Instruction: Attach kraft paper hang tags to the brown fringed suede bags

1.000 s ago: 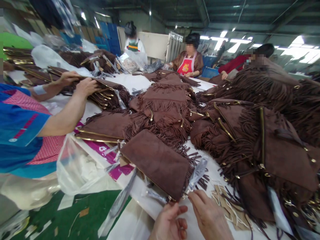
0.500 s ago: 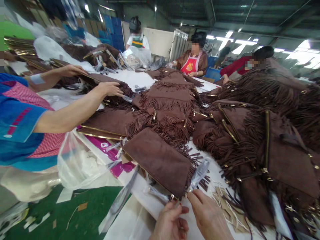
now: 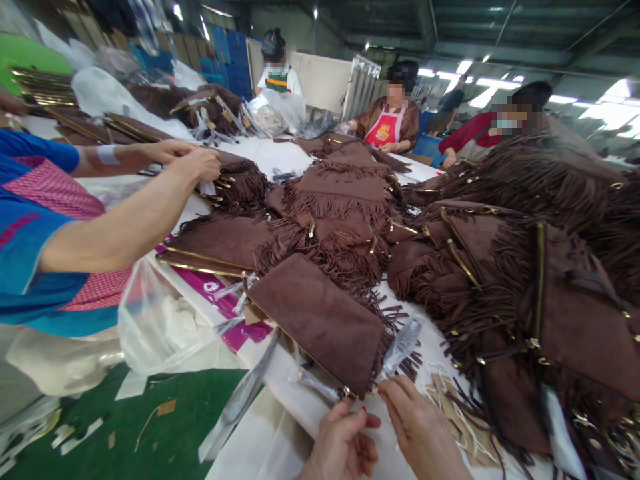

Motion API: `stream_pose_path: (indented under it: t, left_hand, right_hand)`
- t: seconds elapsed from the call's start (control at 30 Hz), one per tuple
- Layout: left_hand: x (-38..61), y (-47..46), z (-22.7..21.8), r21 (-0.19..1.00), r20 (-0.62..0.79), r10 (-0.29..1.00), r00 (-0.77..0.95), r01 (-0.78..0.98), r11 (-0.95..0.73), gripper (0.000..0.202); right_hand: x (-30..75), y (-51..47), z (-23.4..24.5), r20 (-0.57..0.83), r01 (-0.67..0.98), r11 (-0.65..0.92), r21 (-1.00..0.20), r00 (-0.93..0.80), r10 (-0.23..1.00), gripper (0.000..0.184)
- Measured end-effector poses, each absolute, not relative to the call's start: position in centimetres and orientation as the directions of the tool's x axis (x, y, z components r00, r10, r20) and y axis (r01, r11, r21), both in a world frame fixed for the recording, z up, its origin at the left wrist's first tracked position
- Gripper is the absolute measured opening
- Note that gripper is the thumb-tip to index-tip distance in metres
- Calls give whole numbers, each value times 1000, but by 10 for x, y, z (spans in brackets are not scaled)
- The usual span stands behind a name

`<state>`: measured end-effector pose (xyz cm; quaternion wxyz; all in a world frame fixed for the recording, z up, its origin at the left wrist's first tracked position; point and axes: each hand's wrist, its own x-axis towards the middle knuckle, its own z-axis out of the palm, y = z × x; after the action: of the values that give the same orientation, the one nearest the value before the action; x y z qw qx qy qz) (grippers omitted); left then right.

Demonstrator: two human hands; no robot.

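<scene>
A brown suede-like fringed bag (image 3: pixel 320 320) lies flat on the white table, its gold zipper edge facing me. My left hand (image 3: pixel 343 437) is closed in a pinch at the bag's near corner, by a small gold fitting (image 3: pixel 347 392). Just right of it, my right hand (image 3: pixel 420 423) is closed at the same corner, where a strap wrapped in clear plastic (image 3: pixel 403 343) meets the bag. The fingers partly hide the small metal parts there. Another plastic-wrapped strap piece (image 3: pixel 317 383) lies left of that corner, and a longer wrapped strap (image 3: pixel 240 397) hangs over the table edge.
Piles of brown fringed bags (image 3: pixel 465 280) cover the table ahead and right. Tan tags with strings (image 3: pixel 463 417) lie beside my right hand. A co-worker's arms (image 3: pixel 135 207) reach in from the left, above a plastic bag (image 3: pixel 165 327). Several people stand farther back.
The co-worker's hands at left have drawn back leftward and come together. My hands stay at the bag's corner with only a slight shift.
</scene>
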<state>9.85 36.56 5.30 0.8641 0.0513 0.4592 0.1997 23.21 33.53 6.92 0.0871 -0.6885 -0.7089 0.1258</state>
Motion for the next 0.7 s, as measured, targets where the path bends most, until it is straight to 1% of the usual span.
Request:
stream_pose_path:
  t: [0.2,0.4,0.57,0.7]
  left_hand:
    - [97,366,52,256,-767,391,508,-317,913,66]
    - [100,366,49,242,-757,391,524,-330,912,64]
    - [104,365,46,263,-766,400,504,-321,910,62]
    - [108,364,44,307,-782,424,458,-309,900,58]
  right_hand:
    - [229,334,67,4,965,31,-259,-31,1000,22]
    - [226,335,64,0,979,34,-201,-35,999,21]
    - [224,335,62,21,984,17,-177,-13,1000,20]
    - [226,335,63,-20,985,34,-172,-38,999,19]
